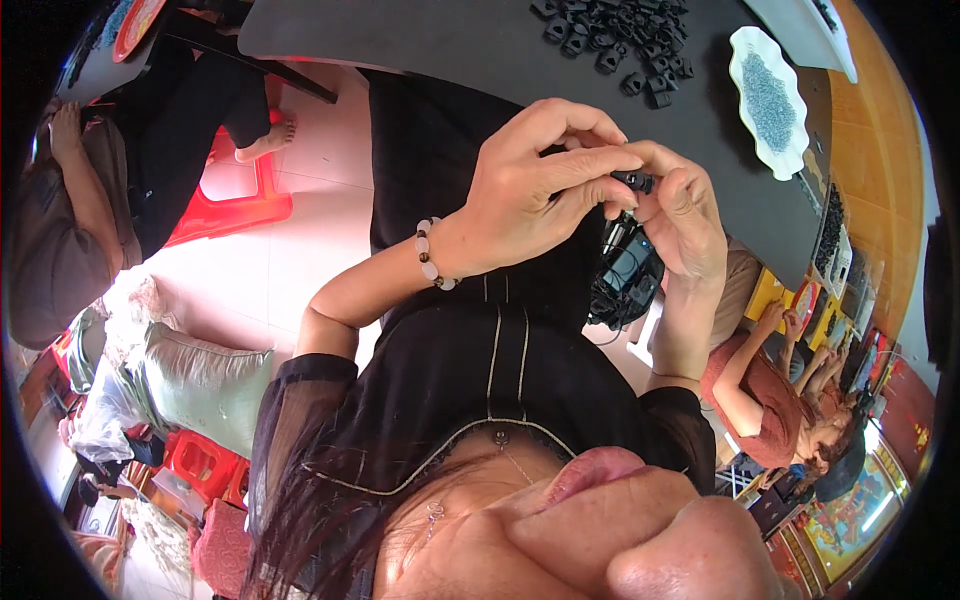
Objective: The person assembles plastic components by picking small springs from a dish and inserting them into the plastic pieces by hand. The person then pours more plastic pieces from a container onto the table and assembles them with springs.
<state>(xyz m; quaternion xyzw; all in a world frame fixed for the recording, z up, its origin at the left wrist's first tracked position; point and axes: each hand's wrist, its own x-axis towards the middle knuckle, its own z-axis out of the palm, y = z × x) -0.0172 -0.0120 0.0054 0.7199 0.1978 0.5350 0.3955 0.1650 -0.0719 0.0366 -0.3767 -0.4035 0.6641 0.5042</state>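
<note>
Close to the near edge of the dark table (440, 40), my left hand (545, 185) and my right hand (690, 215) meet. Between their fingertips is a small black plastic piece (634, 180), pinched from both sides. My fingers cover part of it, so its exact kind does not show. A heap of similar black plastic pieces (615, 45) lies on the table beyond my hands. To the right of the heap stands a white scalloped dish (742, 50) holding many tiny blue-grey bits, too small to name.
Below my right hand sits a dark bundle of cables and devices (625, 270). A co-worker (80, 220) sits at the left near a red stool (235, 210). A pale green sack (205, 385) lies behind. More people (770, 400) work at the right.
</note>
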